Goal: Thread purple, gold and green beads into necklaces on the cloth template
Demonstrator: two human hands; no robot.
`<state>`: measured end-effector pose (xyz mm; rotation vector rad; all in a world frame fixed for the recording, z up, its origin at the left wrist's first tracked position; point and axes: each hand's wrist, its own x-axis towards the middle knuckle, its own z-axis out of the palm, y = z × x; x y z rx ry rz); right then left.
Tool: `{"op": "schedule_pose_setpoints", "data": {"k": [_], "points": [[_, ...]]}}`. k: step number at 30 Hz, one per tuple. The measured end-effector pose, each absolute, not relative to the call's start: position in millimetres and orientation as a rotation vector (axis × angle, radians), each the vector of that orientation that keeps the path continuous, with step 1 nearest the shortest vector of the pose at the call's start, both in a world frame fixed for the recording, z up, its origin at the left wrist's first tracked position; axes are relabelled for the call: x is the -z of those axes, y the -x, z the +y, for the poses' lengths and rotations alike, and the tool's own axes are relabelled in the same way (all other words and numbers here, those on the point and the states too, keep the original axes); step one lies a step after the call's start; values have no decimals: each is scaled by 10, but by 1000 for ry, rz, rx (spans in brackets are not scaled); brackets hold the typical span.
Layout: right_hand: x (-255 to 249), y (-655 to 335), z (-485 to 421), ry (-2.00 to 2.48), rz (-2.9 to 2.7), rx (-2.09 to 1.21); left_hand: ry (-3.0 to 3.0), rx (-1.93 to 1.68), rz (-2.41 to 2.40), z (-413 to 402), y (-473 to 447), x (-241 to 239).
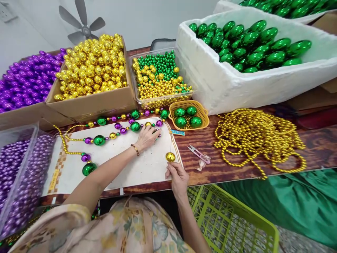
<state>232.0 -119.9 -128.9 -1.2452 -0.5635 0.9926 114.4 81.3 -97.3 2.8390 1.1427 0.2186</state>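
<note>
My left hand reaches over a strand of purple, green and gold beads, its fingertips curled down on the small beads at the strand's right end; the fingers partly hide what they grip. In my right hand the thumb and fingers are pinched at the underside of a shiny gold bead. From that bead's top a thin straight line, needle or thread, rises towards a small blue label. Under both hands lies a white cloth. Another strand, with a large green bead, hangs down at the left.
Behind stand a box of gold beads, a clear tub and a white foam box of green beads. A yellow basket holds green balls. Thread snips and gold bead chains lie right; a green crate stands below.
</note>
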Motion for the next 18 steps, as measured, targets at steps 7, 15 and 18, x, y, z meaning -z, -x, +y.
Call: {"op": "schedule_pose_setpoints", "data": {"k": [7,15,18], "points": [[1334,-2306,-1187,1230,-559,-983,-2786,-599,1220,757,-980,995],[1286,-2290,-1175,1246,-540,-1000,-2846,-479,1068,423,-968,1070],[1284,-2285,-1173,1248,-544,-1000,-2734,-403,1090,425,-1048,1043]]}}
